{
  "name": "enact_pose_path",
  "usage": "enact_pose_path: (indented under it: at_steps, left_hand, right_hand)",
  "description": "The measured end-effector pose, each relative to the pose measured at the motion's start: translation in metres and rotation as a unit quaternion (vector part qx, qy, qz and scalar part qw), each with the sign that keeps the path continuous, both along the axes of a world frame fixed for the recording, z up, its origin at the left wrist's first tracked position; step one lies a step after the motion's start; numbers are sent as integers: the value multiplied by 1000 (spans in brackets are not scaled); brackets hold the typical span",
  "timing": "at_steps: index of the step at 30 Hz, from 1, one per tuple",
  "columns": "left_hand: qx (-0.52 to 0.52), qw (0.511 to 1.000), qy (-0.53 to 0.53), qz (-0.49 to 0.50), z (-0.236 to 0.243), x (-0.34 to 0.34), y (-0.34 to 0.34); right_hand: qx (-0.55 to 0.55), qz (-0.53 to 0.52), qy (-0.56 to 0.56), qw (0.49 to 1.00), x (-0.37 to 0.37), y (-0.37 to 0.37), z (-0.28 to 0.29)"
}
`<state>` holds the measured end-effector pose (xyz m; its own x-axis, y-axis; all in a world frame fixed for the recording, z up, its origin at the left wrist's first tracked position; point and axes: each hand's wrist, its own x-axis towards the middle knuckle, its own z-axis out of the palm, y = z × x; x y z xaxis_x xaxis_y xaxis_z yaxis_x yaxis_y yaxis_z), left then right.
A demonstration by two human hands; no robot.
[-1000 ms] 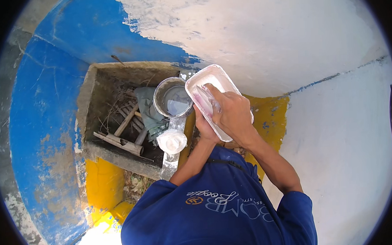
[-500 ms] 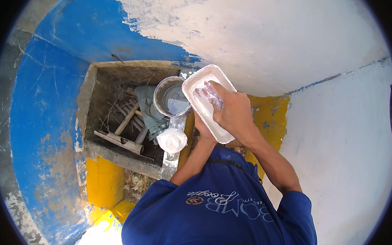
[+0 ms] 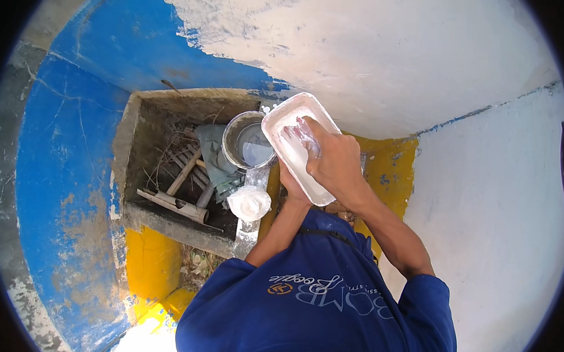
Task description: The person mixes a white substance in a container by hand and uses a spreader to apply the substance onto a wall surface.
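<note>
My left hand (image 3: 293,185) grips a white rectangular tub (image 3: 319,194) from its left side and underneath, its fingers mostly hidden below. The tub is tilted and smeared with white inside. Into it reaches my right hand (image 3: 335,161), with bent fingers coated in wet white stuff pressed together near the tub's far half. Whether those fingers hold anything is hidden. Just left of the tub stands a round bucket (image 3: 232,154) with greyish liquid in it. Nearer to me, a small pile of white powder or paste (image 3: 250,203) sits on a white-smeared board (image 3: 246,233).
A concrete trough (image 3: 129,142) at left holds bamboo pieces (image 3: 176,204), dry twigs and a grey-green cloth (image 3: 217,153). Behind it curves a blue wall (image 3: 60,141) with peeling paint. A whitened wall (image 3: 377,52) rises ahead and to the right, above a yellow band (image 3: 391,165).
My right hand's fingers have shifted very slightly inside the tub. The tub and my left hand stay about where they were.
</note>
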<state>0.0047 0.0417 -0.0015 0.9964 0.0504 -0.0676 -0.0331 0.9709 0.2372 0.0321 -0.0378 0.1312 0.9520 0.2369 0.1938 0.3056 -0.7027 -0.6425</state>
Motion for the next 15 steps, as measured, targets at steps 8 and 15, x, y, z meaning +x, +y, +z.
enact_pose_path:
  at_steps: [8,15]
  left_hand:
    - [0,1000,-29,-8,4,-2,0]
    - [5,1000,-7,7,8,-2,0]
  right_hand:
    - [-16,8,-1,1000,3,-3,2]
    - [6,2,-2,1000,2,0,4]
